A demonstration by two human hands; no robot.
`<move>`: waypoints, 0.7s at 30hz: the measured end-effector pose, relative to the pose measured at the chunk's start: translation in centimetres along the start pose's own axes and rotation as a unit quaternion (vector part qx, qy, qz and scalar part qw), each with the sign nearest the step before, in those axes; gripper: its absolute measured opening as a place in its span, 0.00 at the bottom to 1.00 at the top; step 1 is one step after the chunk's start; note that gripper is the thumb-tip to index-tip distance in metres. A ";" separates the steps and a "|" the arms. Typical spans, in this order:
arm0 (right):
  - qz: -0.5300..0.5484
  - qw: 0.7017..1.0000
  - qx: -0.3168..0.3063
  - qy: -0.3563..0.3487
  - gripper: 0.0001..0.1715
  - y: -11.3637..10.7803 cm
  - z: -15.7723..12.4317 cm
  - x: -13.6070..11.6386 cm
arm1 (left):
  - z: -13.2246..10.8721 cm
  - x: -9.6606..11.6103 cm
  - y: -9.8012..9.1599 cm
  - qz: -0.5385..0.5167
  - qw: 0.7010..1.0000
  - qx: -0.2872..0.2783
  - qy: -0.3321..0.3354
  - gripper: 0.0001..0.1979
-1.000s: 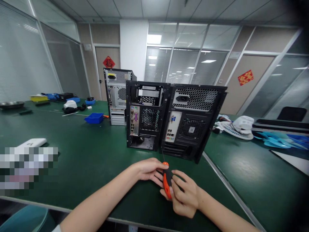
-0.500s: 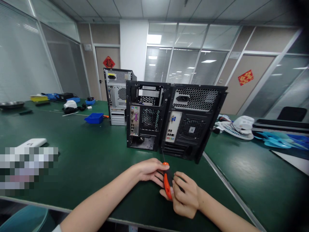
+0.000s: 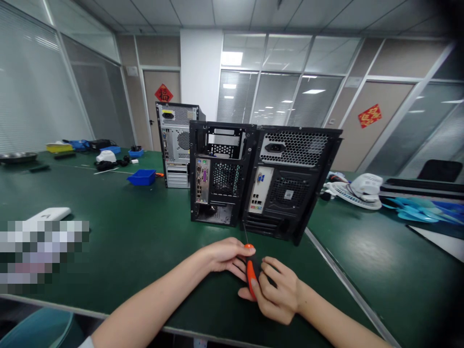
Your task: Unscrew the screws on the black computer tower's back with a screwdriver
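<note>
An orange-and-black screwdriver [image 3: 251, 273] is in both my hands, its thin shaft pointing away toward the lower left corner of the right-hand black computer case [image 3: 290, 193]. Whether its tip touches a screw there is too small to tell. My left hand [image 3: 228, 256] pinches the front of the handle between thumb and fingers. Around the handle's rear end, my right hand [image 3: 277, 290] is closed, thumb lying along the orange part. To the left, close beside that case, stands a second black computer case [image 3: 221, 179] with an open upper bay. Both show their back panels.
A silver-backed computer case [image 3: 177, 145] stands behind on the left, near a blue tray [image 3: 142, 177]. White fan parts [image 3: 362, 188] and light-blue blades [image 3: 416, 210] lie on the right. A metal strip [image 3: 340, 266] crosses the green table. A bin [image 3: 39, 328] sits below its edge.
The screwdriver handle has turned a little, and my right thumb has shifted up onto its orange side. My left hand and the computer cases stay in place.
</note>
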State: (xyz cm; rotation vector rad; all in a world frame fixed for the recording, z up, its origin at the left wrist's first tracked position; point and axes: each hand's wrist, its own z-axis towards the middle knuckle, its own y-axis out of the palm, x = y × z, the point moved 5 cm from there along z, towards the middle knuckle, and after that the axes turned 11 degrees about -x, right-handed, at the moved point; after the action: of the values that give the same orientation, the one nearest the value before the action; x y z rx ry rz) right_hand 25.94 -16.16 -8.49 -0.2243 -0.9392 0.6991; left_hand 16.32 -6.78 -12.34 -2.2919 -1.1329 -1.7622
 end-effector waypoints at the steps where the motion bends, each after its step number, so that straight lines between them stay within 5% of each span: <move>1: -0.003 1.000 -0.002 -0.004 0.14 0.0 0.1 0.1 | 0.0 0.0 0.0 0.002 1.000 0.001 0.001 0.18; 21: 0.005 0.999 -0.050 0.013 0.12 0.4 -0.2 0.2 | 0.0 0.1 0.2 0.020 0.999 0.029 -0.015 0.16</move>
State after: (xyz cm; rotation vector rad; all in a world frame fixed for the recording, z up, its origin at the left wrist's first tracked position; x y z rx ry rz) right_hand 25.98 -15.70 -8.68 -0.3257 -0.9484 0.6584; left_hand 16.42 -6.90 -12.17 -2.2983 -1.1182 -1.6647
